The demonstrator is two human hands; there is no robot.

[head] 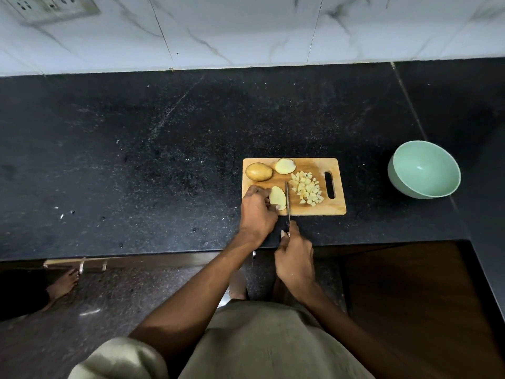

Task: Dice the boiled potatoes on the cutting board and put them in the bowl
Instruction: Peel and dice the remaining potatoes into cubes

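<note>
Knife (287, 199) handle seemingly hidden within right hand (295, 262)

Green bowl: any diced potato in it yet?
No, the green bowl shows a bare inside; the diced potato lies on the cutting board.

Whole potato (258, 172) behind held half (278, 198), dice (306, 187) right, bowl (424, 169) seemingly empty, farther right

Right of frame centre, a wooden board (317, 209) carries a whole potato (258, 172), a half (285, 166) cut-face up, another half (278, 197) and pale dice (307, 188). A mint bowl (423, 169) stands apart at far right.
</note>
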